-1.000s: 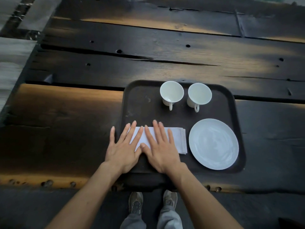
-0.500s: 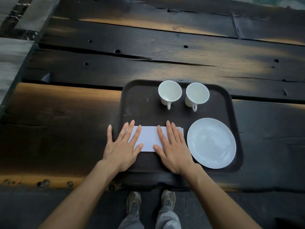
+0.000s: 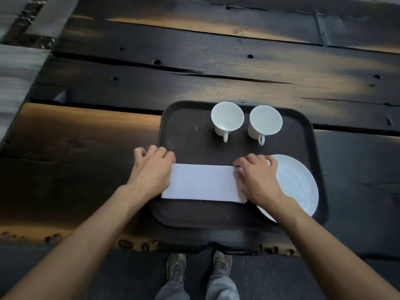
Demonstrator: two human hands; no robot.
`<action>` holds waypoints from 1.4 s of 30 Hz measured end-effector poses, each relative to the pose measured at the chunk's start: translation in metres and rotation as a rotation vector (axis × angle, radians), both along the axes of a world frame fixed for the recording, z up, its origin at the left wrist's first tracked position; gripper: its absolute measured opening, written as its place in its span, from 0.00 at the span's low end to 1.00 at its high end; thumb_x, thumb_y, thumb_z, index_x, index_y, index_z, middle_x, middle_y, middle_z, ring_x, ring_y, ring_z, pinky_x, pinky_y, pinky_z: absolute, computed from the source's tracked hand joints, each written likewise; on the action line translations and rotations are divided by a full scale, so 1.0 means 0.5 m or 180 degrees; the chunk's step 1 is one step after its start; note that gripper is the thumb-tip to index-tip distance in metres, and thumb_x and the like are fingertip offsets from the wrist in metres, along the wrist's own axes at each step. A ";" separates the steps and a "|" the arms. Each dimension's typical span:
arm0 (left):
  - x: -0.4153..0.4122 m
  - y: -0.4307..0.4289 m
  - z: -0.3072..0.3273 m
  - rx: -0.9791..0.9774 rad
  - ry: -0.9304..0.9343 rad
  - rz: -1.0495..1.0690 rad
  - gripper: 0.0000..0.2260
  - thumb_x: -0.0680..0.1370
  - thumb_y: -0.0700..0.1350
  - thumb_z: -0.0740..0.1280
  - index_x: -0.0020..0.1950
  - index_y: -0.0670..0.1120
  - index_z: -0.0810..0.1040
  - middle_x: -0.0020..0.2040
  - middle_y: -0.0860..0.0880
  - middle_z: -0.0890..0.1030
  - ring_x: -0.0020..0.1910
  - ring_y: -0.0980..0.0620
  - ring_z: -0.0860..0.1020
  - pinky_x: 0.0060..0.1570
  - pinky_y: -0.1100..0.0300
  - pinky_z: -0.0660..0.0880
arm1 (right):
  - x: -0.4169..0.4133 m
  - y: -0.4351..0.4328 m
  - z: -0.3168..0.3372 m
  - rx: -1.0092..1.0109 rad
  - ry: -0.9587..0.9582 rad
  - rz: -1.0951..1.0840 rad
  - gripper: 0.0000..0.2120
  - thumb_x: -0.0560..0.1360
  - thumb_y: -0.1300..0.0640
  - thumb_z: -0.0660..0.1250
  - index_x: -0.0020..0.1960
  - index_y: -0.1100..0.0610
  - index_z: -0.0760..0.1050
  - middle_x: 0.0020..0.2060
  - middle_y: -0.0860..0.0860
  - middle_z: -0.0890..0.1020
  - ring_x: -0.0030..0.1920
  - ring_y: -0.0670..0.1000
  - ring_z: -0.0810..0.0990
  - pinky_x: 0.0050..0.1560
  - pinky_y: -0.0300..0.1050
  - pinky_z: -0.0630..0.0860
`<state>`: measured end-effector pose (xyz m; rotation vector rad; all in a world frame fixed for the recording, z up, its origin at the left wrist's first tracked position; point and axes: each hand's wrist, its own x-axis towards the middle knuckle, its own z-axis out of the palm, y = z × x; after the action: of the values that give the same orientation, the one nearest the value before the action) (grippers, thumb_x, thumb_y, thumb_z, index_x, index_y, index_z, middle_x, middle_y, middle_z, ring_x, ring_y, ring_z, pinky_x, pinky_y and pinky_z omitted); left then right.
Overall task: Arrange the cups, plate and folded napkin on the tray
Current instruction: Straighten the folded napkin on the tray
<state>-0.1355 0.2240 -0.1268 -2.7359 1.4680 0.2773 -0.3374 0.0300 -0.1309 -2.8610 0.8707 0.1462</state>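
A dark, weathered wooden plank surface point(image 3: 194, 68), cracked and dotted with knot holes, fills the view. Below its near edge, worn grey-brown shoes point(image 3: 176, 267) and grey trouser legs point(image 3: 220, 287) stand on dark floor point(image 3: 108, 278). Pale boards point(image 3: 13, 72) lie far left.

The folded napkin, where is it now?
Head view: the folded napkin lies on the tray toward its near edge, between the left hand and right hand, left of the plate.

SURFACE: dark plank table point(image 3: 216, 61), cracked, holes bored | LOAD: one dark tray point(image 3: 186, 144) is set on it at 5 o'clock, near edge
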 end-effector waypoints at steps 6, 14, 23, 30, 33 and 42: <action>0.022 -0.017 0.003 -0.0223 0.0052 -0.0062 0.04 0.81 0.48 0.64 0.51 0.54 0.79 0.48 0.53 0.77 0.54 0.48 0.71 0.48 0.52 0.53 | 0.006 -0.020 0.008 0.0139 -0.0132 -0.0177 0.05 0.78 0.53 0.65 0.52 0.50 0.79 0.47 0.47 0.79 0.53 0.54 0.76 0.65 0.52 0.54; -0.014 0.046 0.024 -0.0678 0.0177 -0.0528 0.12 0.72 0.51 0.76 0.52 0.51 0.78 0.50 0.52 0.77 0.51 0.47 0.75 0.52 0.48 0.59 | -0.049 -0.002 0.024 0.0212 -0.0596 0.0352 0.16 0.70 0.46 0.77 0.54 0.51 0.81 0.48 0.48 0.81 0.50 0.56 0.78 0.56 0.53 0.62; -0.033 0.112 0.002 -0.0432 -0.0311 -0.1354 0.05 0.78 0.45 0.72 0.52 0.47 0.81 0.50 0.47 0.82 0.48 0.43 0.80 0.51 0.45 0.66 | -0.127 0.003 -0.004 -0.0381 -0.0649 0.1310 0.05 0.72 0.58 0.75 0.46 0.54 0.81 0.42 0.48 0.82 0.40 0.57 0.76 0.44 0.53 0.66; -0.041 0.109 -0.004 -0.0409 -0.1408 -0.1843 0.10 0.77 0.31 0.64 0.43 0.45 0.78 0.39 0.47 0.78 0.37 0.45 0.78 0.50 0.50 0.63 | -0.130 0.013 -0.010 -0.0915 -0.0503 0.1777 0.14 0.70 0.72 0.58 0.44 0.60 0.79 0.36 0.54 0.77 0.36 0.58 0.73 0.39 0.53 0.68; -0.043 0.119 -0.008 -0.0410 -0.1427 -0.1868 0.11 0.78 0.31 0.62 0.44 0.45 0.78 0.39 0.47 0.78 0.38 0.45 0.77 0.50 0.49 0.63 | -0.134 0.018 -0.012 -0.0766 -0.0558 0.1773 0.13 0.67 0.72 0.61 0.45 0.60 0.80 0.37 0.54 0.77 0.37 0.58 0.72 0.41 0.52 0.66; -0.054 0.142 -0.009 -0.0478 -0.1128 -0.1605 0.03 0.79 0.39 0.66 0.47 0.44 0.79 0.45 0.45 0.80 0.43 0.42 0.79 0.49 0.46 0.64 | -0.148 0.036 -0.021 -0.0619 -0.0745 0.1614 0.09 0.75 0.66 0.64 0.49 0.59 0.81 0.42 0.53 0.81 0.38 0.57 0.74 0.41 0.53 0.67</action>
<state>-0.1626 0.2948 -0.1313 -2.2326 2.0376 -0.3233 -0.4114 0.0478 -0.1413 -3.1305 0.1116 -0.2283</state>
